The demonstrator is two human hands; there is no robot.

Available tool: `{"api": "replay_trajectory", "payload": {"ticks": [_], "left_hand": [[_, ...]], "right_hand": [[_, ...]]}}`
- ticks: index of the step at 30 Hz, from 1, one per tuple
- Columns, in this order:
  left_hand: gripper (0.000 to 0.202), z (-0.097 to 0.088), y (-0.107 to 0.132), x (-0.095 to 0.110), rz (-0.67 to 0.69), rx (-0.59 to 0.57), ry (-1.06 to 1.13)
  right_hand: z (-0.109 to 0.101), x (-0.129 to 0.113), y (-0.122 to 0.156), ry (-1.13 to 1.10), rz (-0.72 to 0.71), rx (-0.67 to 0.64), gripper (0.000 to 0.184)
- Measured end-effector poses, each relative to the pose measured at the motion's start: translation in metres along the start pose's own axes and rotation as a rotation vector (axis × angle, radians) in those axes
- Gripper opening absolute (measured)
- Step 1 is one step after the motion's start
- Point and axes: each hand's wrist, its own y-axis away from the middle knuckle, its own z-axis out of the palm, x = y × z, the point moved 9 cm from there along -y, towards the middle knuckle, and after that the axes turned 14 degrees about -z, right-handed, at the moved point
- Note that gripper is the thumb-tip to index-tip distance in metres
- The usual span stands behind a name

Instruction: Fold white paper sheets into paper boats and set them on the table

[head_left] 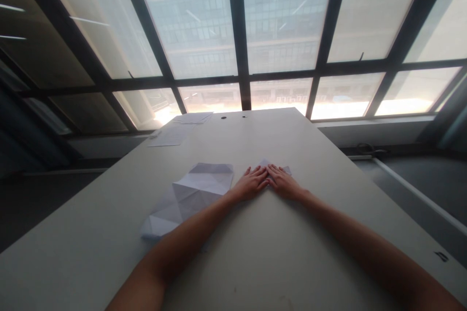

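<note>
A small folded piece of white paper (264,162) lies on the white table, mostly hidden under both hands. One corner pokes out beyond the fingertips and another to the right. My left hand (252,182) rests flat on it, fingers stretched out. From the other side my right hand (282,181) presses down the same way, its fingertips meeting those of the left. Beside my left forearm spreads a larger sheet of creased white paper (204,184), partly covered by that arm.
The white table (277,141) runs toward a wall of dark-framed windows (239,34). Several flat paper sheets (171,135) lie at its far left edge. Two small dark spots or holes (224,117) mark the far end. A white rail (419,194) stands beyond the right edge.
</note>
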Motion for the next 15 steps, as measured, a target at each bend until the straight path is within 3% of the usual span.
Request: {"api": "replay_trajectory", "payload": {"ticks": [15], "left_hand": [[0.067, 0.0057, -0.0029, -0.0077, -0.038, -0.002, -0.053]], "right_hand": [[0.0019, 0.0057, 0.0040, 0.081, 0.123, -0.057, 0.067]]}}
